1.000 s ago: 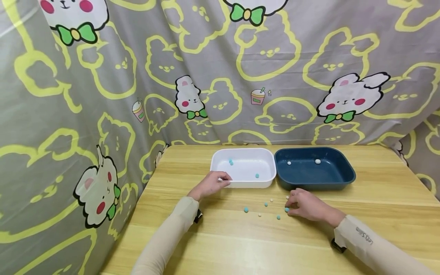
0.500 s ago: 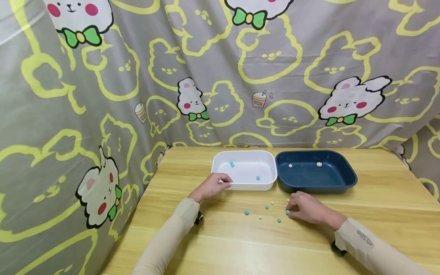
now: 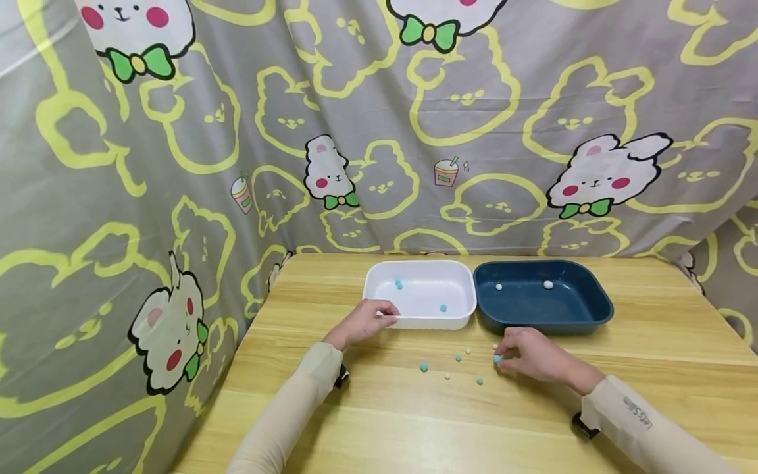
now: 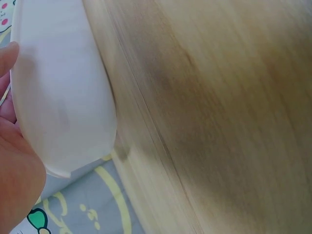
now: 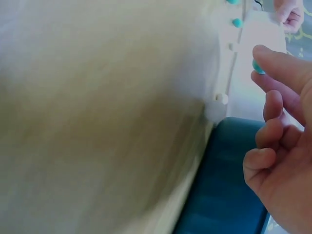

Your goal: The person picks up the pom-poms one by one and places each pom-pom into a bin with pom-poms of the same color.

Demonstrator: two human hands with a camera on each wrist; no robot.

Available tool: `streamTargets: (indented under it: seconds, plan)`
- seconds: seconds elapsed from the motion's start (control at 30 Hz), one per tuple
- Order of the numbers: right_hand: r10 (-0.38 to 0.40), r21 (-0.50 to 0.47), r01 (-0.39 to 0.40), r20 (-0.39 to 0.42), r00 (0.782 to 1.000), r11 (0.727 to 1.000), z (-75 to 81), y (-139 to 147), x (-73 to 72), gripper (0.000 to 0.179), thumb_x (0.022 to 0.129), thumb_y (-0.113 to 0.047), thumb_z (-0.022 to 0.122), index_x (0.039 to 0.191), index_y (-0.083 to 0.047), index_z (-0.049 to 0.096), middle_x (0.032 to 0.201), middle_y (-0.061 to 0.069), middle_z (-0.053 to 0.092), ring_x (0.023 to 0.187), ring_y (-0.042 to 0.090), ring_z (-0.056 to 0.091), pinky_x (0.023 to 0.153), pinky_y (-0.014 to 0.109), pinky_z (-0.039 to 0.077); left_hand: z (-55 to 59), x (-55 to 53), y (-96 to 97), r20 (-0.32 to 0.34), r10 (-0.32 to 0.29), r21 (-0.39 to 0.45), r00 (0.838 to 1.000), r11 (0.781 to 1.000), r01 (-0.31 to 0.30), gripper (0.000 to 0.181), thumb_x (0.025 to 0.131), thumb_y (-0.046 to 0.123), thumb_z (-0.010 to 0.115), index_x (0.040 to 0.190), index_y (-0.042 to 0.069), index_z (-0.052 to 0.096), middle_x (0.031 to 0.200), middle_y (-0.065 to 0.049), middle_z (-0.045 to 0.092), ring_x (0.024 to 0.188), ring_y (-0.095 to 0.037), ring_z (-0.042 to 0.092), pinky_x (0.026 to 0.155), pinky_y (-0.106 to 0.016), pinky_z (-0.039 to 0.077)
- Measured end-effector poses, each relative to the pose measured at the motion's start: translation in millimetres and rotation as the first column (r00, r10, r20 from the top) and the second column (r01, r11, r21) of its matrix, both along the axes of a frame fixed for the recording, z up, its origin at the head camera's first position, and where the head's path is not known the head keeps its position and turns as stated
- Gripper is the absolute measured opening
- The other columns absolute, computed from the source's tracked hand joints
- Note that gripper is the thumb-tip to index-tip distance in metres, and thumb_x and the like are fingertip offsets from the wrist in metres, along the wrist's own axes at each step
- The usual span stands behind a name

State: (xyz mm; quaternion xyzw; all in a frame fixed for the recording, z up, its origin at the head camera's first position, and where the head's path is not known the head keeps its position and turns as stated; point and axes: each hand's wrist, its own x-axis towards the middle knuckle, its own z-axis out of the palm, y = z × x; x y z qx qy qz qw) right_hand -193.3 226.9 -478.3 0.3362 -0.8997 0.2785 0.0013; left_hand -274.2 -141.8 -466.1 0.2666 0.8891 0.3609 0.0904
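Note:
My right hand (image 3: 533, 354) pinches a small teal ball (image 5: 258, 67) between thumb and index finger, just in front of the dark blue tray (image 3: 545, 322); its other fingers are curled in the right wrist view. My left hand (image 3: 364, 321) grips the front left rim of the white tray (image 4: 68, 92), thumb on the outer wall and fingers inside. Teal balls (image 3: 443, 308) lie in the white tray, and two white balls (image 3: 548, 285) in the dark blue one. On the table in front are several loose teal balls (image 3: 423, 367) and white balls (image 3: 447, 376).
The two trays stand side by side at the back of the wooden table (image 3: 414, 428). A patterned grey curtain (image 3: 474, 131) hangs behind the table and along its left side. A white ball (image 3: 495, 346) lies right by the right fingertips.
The right hand has lifted the teal ball slightly from where it lay among the loose balls. The left hand stays on the white tray's rim.

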Motion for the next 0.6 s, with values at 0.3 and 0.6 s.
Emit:
streamTargets:
  seconds: [0.3,0.6]
  plan:
    - [-0.034,-0.078,0.038,0.043,0.998,0.996,4.5,0,-3.7,0.011,0.078,-0.014,0.078,0.087,-0.016,0.072,0.074,-0.011,0.053,0.065,0.003,0.048,0.058,0.022,0.043,-0.8,1.1,-0.2,0.010,0.009,-0.013,1.000,1.000,-0.009,0.008,0.093,0.019,0.062,0.092,0.019,0.070,0.090,0.010,0.064,0.088,-0.008,0.057,0.079,-0.028,0.046]
    - [-0.054,-0.120,0.064,0.087,0.995,0.991,15.0,0,-7.5,0.008,0.083,-0.017,0.075,0.088,-0.017,0.069,0.068,-0.011,0.049,0.061,0.004,0.046,0.057,0.023,0.042,-2.3,-0.3,-0.4,-0.004,0.008,-0.004,1.000,1.000,-0.008,0.009,0.093,0.020,0.061,0.091,0.020,0.070,0.089,0.011,0.064,0.087,-0.007,0.057,0.079,-0.029,0.046]
